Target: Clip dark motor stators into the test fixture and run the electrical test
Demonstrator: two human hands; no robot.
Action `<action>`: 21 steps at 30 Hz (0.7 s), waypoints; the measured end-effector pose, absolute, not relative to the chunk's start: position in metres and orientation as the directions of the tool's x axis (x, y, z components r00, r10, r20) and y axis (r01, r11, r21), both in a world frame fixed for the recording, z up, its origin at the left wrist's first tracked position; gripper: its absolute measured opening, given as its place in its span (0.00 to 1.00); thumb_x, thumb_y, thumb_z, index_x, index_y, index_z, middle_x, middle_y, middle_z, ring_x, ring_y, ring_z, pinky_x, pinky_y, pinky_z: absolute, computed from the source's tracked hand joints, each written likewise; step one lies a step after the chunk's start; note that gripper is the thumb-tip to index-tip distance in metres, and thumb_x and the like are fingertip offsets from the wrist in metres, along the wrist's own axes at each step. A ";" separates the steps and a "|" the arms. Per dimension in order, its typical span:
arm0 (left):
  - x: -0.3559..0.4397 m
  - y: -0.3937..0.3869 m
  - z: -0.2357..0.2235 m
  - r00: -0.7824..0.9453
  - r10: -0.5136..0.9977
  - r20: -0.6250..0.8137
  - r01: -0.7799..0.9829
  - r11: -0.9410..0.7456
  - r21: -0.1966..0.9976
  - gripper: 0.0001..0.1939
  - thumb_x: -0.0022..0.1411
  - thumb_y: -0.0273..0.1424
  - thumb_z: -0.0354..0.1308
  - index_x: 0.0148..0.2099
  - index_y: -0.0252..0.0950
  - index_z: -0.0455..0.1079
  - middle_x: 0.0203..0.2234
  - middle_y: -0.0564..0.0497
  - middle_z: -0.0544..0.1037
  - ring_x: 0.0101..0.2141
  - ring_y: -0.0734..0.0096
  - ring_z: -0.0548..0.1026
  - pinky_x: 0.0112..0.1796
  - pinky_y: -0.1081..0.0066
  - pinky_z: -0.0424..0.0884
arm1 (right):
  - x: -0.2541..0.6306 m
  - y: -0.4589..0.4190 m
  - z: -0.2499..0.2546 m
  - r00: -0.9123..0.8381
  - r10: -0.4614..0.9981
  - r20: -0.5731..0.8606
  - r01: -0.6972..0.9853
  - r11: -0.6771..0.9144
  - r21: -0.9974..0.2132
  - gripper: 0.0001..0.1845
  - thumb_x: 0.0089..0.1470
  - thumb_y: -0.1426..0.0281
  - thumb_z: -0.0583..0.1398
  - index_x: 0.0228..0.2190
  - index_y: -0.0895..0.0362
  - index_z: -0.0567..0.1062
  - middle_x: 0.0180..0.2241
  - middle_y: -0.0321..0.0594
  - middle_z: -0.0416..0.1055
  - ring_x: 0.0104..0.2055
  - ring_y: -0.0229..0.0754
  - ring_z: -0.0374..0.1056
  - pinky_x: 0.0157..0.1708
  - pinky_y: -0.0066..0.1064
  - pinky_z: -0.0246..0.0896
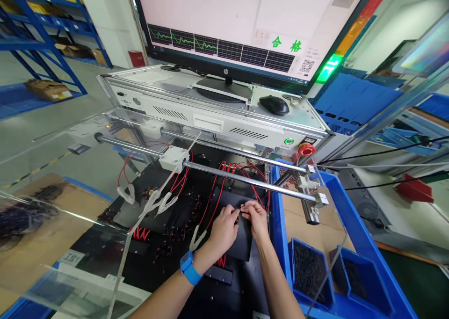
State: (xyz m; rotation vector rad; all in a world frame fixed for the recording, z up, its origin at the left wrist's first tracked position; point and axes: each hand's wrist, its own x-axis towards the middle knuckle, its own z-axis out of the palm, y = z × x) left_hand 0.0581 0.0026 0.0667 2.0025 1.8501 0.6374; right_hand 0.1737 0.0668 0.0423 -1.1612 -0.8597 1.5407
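Note:
My left hand (223, 231), with a blue watch (190, 268) on its wrist, is closed with its thumb and forefinger in a pinch. My right hand (256, 220) meets it fingertip to fingertip, also pinching. What they hold between them is small, dark and mostly hidden by the fingers. Both are over a dark flat plate (242, 244) on the black bench top. Left of my left hand lies a white-handled clip (197, 238) on a red wire. More white clips (166, 203) and several small dark ring-shaped parts (177, 234) with reddish bits are further left.
Metal rails (238, 175) with a white sliding block (174, 158) cross above the bench. Transparent panels stand at both sides. At right, a blue tray (278, 225) holds small bins (310, 272) of dark parts. Behind are a monitor (228, 38), mouse (274, 105) and red stop button (306, 150).

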 end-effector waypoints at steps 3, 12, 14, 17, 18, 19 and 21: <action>0.058 0.003 0.066 0.052 0.993 0.102 0.841 -0.099 0.532 0.21 0.52 0.21 0.53 0.49 0.37 0.62 0.40 0.49 0.65 0.41 0.64 0.65 0.41 0.66 0.68 | 0.173 0.067 0.043 -0.064 0.963 -0.260 -0.260 -0.268 -0.928 0.11 0.38 0.64 0.64 0.24 0.57 0.71 0.25 0.36 0.73 0.26 0.34 0.69 0.24 0.21 0.63; 0.058 0.002 0.063 0.050 0.991 0.127 0.833 -0.112 0.542 0.20 0.52 0.20 0.53 0.48 0.36 0.62 0.40 0.48 0.65 0.42 0.64 0.65 0.42 0.64 0.68 | 0.173 0.070 0.041 -0.113 0.976 -0.188 -0.015 -0.191 -0.981 0.07 0.39 0.67 0.60 0.22 0.58 0.70 0.20 0.33 0.67 0.23 0.32 0.64 0.20 0.20 0.57; 0.058 0.002 0.063 0.047 0.991 0.124 0.834 -0.107 0.541 0.20 0.52 0.20 0.52 0.49 0.36 0.62 0.41 0.48 0.65 0.42 0.63 0.65 0.43 0.64 0.67 | 0.174 0.071 0.040 -0.118 0.977 -0.175 -0.001 -0.177 -0.984 0.06 0.39 0.67 0.59 0.21 0.58 0.70 0.19 0.32 0.65 0.22 0.32 0.62 0.19 0.20 0.56; 0.058 0.002 0.061 0.044 0.991 0.123 0.833 -0.104 0.543 0.21 0.52 0.20 0.52 0.50 0.37 0.61 0.41 0.48 0.65 0.43 0.64 0.65 0.45 0.64 0.67 | 0.173 0.071 0.040 -0.120 0.981 -0.154 0.010 -0.154 -0.988 0.05 0.39 0.68 0.58 0.20 0.58 0.69 0.17 0.31 0.64 0.20 0.31 0.59 0.18 0.20 0.54; 0.058 0.002 0.061 0.044 0.991 0.123 0.833 -0.105 0.544 0.21 0.52 0.20 0.52 0.50 0.37 0.61 0.42 0.48 0.65 0.43 0.64 0.65 0.45 0.64 0.66 | 0.172 0.071 0.041 -0.121 0.982 -0.147 0.014 -0.146 -0.989 0.05 0.39 0.68 0.58 0.20 0.58 0.68 0.17 0.30 0.63 0.20 0.31 0.58 0.17 0.20 0.54; 0.057 0.002 0.061 0.046 0.991 0.123 0.832 -0.106 0.545 0.21 0.53 0.20 0.52 0.50 0.37 0.61 0.42 0.48 0.65 0.43 0.64 0.65 0.45 0.64 0.66 | 0.171 0.071 0.042 -0.126 0.982 -0.141 0.016 -0.140 -0.990 0.05 0.39 0.68 0.58 0.19 0.58 0.68 0.17 0.30 0.63 0.19 0.31 0.58 0.17 0.20 0.54; 0.057 0.002 0.060 0.046 0.991 0.124 0.830 -0.107 0.547 0.21 0.52 0.20 0.52 0.50 0.37 0.61 0.42 0.48 0.65 0.44 0.64 0.65 0.45 0.64 0.66 | 0.171 0.070 0.043 -0.134 0.982 -0.134 0.015 -0.133 -0.991 0.05 0.38 0.68 0.58 0.19 0.58 0.69 0.17 0.30 0.63 0.19 0.31 0.57 0.17 0.21 0.53</action>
